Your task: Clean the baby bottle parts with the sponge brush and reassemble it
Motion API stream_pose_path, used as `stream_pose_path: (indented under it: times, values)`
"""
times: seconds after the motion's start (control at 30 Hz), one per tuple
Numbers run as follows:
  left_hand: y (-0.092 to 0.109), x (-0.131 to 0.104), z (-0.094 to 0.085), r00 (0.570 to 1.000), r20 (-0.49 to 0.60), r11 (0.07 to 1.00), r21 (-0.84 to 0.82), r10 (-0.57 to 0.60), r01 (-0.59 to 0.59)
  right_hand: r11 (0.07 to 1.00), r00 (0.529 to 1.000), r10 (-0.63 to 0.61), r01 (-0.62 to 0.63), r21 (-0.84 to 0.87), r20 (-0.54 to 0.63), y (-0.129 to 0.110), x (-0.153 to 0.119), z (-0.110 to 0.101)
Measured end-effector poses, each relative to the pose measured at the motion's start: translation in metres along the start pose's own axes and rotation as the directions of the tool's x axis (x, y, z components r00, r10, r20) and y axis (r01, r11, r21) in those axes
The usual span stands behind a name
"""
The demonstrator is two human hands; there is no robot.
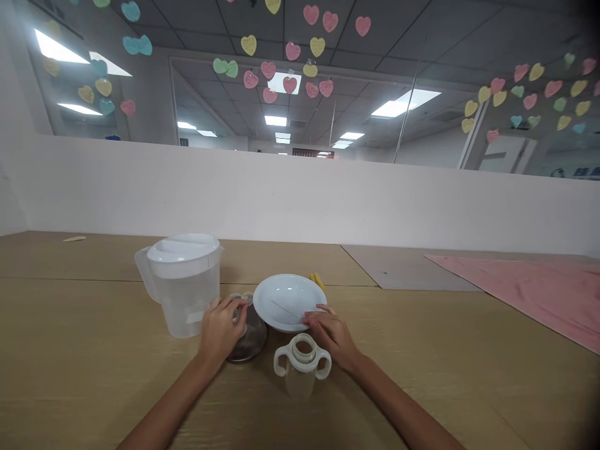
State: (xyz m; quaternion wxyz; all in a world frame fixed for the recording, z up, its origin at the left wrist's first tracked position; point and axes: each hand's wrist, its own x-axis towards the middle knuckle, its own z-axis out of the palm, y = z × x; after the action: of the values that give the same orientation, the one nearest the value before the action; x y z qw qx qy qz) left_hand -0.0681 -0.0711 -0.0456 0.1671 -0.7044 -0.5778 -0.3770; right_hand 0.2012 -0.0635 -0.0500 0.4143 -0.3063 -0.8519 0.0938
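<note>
My left hand (pixel 224 328) is closed in a pinch over a dark round dish (pixel 250 340). What its fingertips hold is too small to make out; small clear ring-like parts (pixel 247 298) show beside them. At the right rim of a white bowl (pixel 285 294), my right hand (pixel 334 334) has its fingers pressed together. A thin rod (pixel 284 309) lies across the bowl's inside and runs to those fingertips. Just in front of the bowl stands a clear baby bottle (pixel 300 381) with two white handles, upright and without a cap.
A translucent pitcher (pixel 190 297) with a white lid stands left of my left hand. Yellow pieces (pixel 317 280) lie behind the bowl. A pink cloth (pixel 539 287) covers the table's right side, and a flat pale piece (pixel 75 239) lies far left. A white wall (pixel 281 200) rises behind.
</note>
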Motion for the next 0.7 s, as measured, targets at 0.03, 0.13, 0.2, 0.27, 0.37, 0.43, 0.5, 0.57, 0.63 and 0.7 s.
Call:
stream_pose_path:
  times: [0.03,0.13,0.2,0.27,0.37,0.43,0.5,0.57,0.63,0.7]
  values:
    - [-0.001,0.000,0.000,1.000,-0.018,1.000,-0.021,-0.003,0.002,1.000,1.000,0.001,-0.001,-0.011,-0.011,0.001,0.000,0.001]
    - [-0.004,0.000,-0.002,0.996,-0.071,0.993,-0.111,-0.054,0.046,0.999,0.999,-0.027,0.025,-0.044,-0.045,0.004,0.000,0.004]
    - [-0.004,-0.001,-0.003,0.989,-0.114,0.979,-0.193,-0.095,0.072,0.998,0.997,-0.050,0.047,-0.052,-0.062,0.004,0.001,0.005]
    - [-0.001,-0.001,-0.005,0.982,-0.152,0.956,-0.286,-0.110,0.063,0.998,0.996,-0.043,0.040,-0.042,-0.076,0.003,0.002,0.005]
    - [0.008,-0.002,-0.008,0.979,-0.155,0.914,-0.402,-0.133,0.060,1.000,0.996,0.022,-0.022,0.006,-0.087,0.003,0.003,0.006]
    - [0.015,-0.003,-0.010,0.980,-0.124,0.892,-0.443,-0.157,0.087,0.997,0.993,0.069,-0.065,0.052,-0.094,0.004,0.003,0.007]
    - [0.021,-0.005,-0.011,0.980,-0.096,0.880,-0.463,-0.172,0.109,0.991,0.990,0.104,-0.095,0.094,-0.097,0.006,0.002,0.008]
    - [0.026,-0.007,-0.011,0.982,-0.070,0.857,-0.502,-0.176,0.118,0.985,0.989,0.123,-0.111,0.131,-0.087,0.007,0.002,0.008]
    - [0.029,-0.009,-0.010,0.985,-0.036,0.820,-0.559,-0.169,0.120,0.979,0.990,0.132,-0.121,0.162,-0.058,0.007,0.002,0.006]
    - [0.031,-0.011,-0.007,0.987,0.007,0.782,-0.609,-0.161,0.132,0.974,0.990,0.139,-0.132,0.185,-0.026,0.004,0.003,0.001]
